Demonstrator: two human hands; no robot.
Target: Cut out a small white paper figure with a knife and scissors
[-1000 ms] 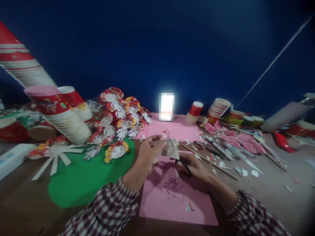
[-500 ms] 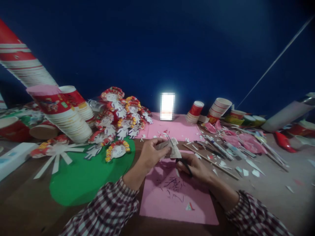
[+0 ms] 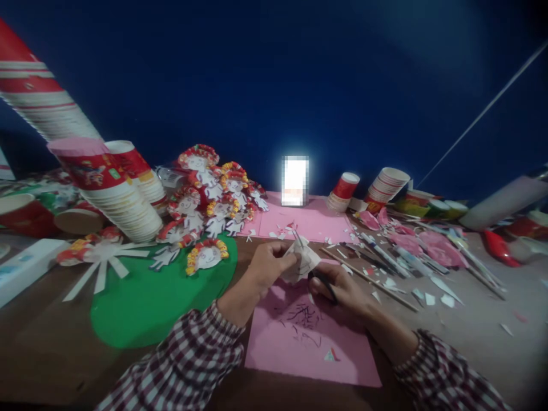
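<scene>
My left hand (image 3: 272, 264) pinches a small piece of white paper (image 3: 305, 261) with dark drawn lines. In my right hand (image 3: 338, 283) is a pair of scissors (image 3: 329, 287) with black handles. Its blades run up behind the paper, and their tips show just above the paper's top edge. Both hands are close together over a pink sheet (image 3: 317, 365) that bears black handwriting and a small paper scrap (image 3: 331, 355). The fingertips of my left hand are partly hidden by the paper.
Paper-cut dolls (image 3: 205, 208) with red and yellow curled hair crowd the left, beside a green paper shape (image 3: 162, 302). Stacked paper cups (image 3: 115, 202) lean further left; more cups (image 3: 387, 188) stand back right. Pens (image 3: 385, 265), a wooden stick (image 3: 381, 288) and scraps litter the right. A bright screen (image 3: 294, 180) stands behind.
The paper has turned in my left hand and now shows more upright, its top narrower. The scissors stay in my right hand. The whole view has shifted slightly.
</scene>
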